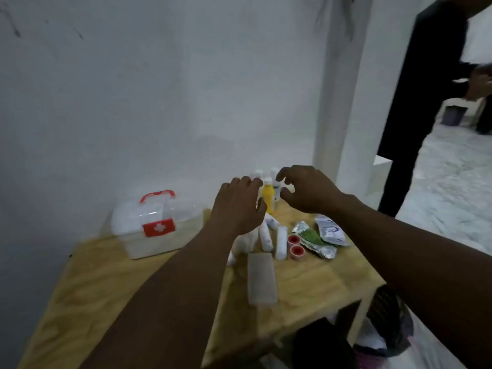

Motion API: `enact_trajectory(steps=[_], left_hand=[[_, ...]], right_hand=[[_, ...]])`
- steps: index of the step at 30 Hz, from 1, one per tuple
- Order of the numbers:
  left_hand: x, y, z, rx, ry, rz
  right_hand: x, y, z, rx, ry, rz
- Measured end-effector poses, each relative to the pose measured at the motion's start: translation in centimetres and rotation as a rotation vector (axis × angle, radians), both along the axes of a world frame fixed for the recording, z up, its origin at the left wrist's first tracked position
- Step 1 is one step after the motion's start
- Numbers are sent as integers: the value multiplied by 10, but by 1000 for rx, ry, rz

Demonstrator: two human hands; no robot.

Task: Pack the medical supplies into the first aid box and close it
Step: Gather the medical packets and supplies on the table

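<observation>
A clear first aid box (pixel 149 226) with a red handle and a red cross latch stands closed at the back left of the wooden table (pixel 306 286). Right of it lie white bandage rolls (pixel 281 242), two red tape rolls (pixel 295 246), foil packets (pixel 316 239), a flat clear case (pixel 261 278) and a yellow bottle (pixel 268 197) among white bottles. My left hand (pixel 239 207) hovers over the bandages, fingers apart, holding nothing. My right hand (pixel 306 189) hangs above the bottles, fingers curled and apart, empty.
A white wall stands behind the table. A white pillar (pixel 338 102) rises at the right. Another person in dark clothes (pixel 415 102) stands beyond it. Dark bags (pixel 383 323) sit below the table's right edge.
</observation>
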State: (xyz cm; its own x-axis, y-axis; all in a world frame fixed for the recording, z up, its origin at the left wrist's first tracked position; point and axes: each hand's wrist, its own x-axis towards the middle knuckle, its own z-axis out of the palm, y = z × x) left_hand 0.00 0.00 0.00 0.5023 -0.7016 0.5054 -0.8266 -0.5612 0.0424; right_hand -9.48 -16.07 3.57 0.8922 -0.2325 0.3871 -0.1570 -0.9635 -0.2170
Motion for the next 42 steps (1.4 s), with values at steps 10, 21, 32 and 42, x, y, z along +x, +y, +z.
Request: enact_trajectory(steps=[10, 21, 32, 42], left_hand=[[-56, -60, -41, 234, 96, -107], [-19, -134, -67, 437, 153, 73], [-4, -148, -64, 130, 481, -29], [-55, -156, -23, -195, 553, -276]], right_hand=[[-84, -64, -66, 221, 45, -243], [-34, -119, -134, 521, 39, -474], [-38, -134, -128, 664, -200, -474], [-130, -144, -76, 663, -447, -488]])
